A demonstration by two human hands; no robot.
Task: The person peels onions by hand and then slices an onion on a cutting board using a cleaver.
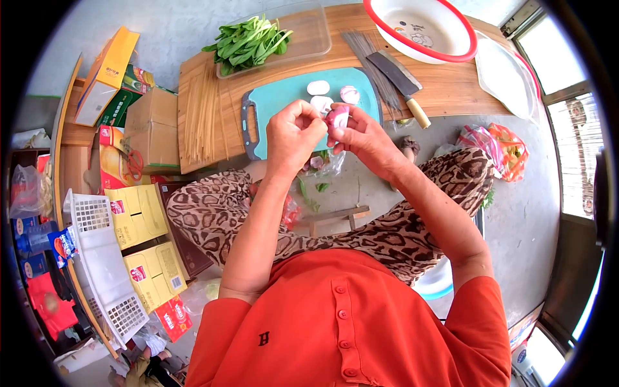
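Observation:
A purple-red onion (337,117), with part of its pale flesh showing, is held in the fingers of my right hand (366,142). Beside it, my left hand (293,135) is closed in a pinch, its fingertips close against the onion; what they grip is hidden. Both hands are over the near edge of a teal cutting board (277,109). Pale peeled onion pieces lie on the board: a white one (318,88), a pink-streaked one (349,95), and another (321,103) partly behind my fingers.
A cleaver (396,77) with a wooden handle lies right of the board. Leafy greens (251,44) fill part of a clear tray (309,32). A red-rimmed basin (422,32) stands at the back. Onion peelings (316,162) and a small wooden stool (338,216) are below the table.

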